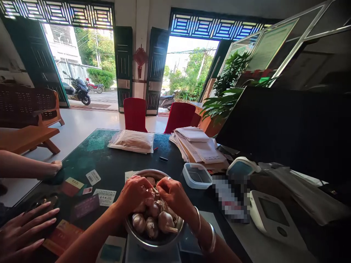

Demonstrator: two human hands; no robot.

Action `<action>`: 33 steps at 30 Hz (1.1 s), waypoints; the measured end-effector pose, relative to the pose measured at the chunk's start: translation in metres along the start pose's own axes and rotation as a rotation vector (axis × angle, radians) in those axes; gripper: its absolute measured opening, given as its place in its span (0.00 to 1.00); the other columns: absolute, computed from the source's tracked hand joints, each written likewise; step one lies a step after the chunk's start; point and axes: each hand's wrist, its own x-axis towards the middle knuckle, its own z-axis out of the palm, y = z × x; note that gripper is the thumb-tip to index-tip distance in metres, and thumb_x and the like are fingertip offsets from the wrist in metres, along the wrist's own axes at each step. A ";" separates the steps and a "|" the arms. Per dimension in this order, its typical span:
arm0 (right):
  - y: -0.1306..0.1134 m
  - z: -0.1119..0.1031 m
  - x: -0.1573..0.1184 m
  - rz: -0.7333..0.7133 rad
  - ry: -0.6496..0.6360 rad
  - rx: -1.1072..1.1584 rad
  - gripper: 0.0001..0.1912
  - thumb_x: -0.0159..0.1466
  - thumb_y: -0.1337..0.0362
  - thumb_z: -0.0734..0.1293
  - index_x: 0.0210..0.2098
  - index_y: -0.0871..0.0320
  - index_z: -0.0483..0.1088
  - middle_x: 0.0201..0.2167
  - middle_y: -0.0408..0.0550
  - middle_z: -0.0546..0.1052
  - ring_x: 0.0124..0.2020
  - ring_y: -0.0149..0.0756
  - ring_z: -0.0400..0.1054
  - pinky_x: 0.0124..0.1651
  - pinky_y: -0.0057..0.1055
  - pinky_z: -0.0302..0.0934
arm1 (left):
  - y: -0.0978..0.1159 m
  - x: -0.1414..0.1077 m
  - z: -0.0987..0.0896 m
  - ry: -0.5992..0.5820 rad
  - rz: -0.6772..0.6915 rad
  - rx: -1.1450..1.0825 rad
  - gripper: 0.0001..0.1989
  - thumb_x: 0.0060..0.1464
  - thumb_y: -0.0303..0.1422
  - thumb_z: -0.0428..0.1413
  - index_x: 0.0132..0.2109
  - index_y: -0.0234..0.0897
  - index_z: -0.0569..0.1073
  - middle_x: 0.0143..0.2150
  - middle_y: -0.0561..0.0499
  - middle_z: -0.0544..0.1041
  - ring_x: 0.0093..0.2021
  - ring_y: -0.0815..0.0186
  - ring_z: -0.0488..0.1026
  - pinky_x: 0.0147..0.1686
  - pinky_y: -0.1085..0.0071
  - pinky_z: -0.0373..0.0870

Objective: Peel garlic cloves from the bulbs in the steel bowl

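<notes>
Garlic bulbs (152, 226), papery and roundish, off-white with some purplish-pink, piled in a shiny round metal bowl (153, 246), bottom centre of the frame. Right hand (171, 191), silvery bangles (212, 239) below it, has fingertips pinched on a small pale garlic bit (155, 190) over the pile. Left hand (135, 193) is curled in just beside it; can't tell if it's gripping anything. Somebody else's hand (30, 226) has its fingers fanned out, lower left.

Tabletop (90, 157) is dark green and glassy, with a see-through plastic tub (197, 179) right of centre and a puffy plastic bag (133, 140) further back. Beyond: red chairs (135, 114), pale glossy floor (79, 126), and tall green doors (124, 69) opening onto leafy greenery (101, 78), upper part of the frame.
</notes>
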 end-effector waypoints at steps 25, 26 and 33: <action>-0.002 0.005 -0.021 -0.146 0.060 -0.131 0.07 0.62 0.68 0.62 0.33 0.56 0.72 0.30 0.47 0.73 0.34 0.37 0.66 0.39 0.32 0.61 | -0.009 -0.004 0.011 0.037 0.236 -0.005 0.04 0.49 0.28 0.58 0.29 0.41 0.77 0.30 0.53 0.80 0.36 0.64 0.75 0.49 0.66 0.65; -0.001 0.006 -0.020 -0.137 0.059 -0.129 0.06 0.61 0.69 0.62 0.32 0.56 0.71 0.29 0.47 0.73 0.33 0.36 0.66 0.38 0.32 0.60 | -0.009 -0.004 0.011 0.026 0.234 -0.020 0.04 0.49 0.28 0.58 0.30 0.41 0.78 0.30 0.53 0.80 0.36 0.64 0.75 0.49 0.66 0.65; 0.004 0.000 -0.014 0.000 0.070 0.041 0.06 0.63 0.63 0.62 0.34 0.57 0.69 0.27 0.43 0.74 0.29 0.33 0.68 0.34 0.29 0.59 | -0.009 -0.006 0.009 0.044 0.128 -0.083 0.16 0.49 0.25 0.55 0.46 0.42 0.74 0.34 0.54 0.80 0.39 0.65 0.75 0.46 0.67 0.67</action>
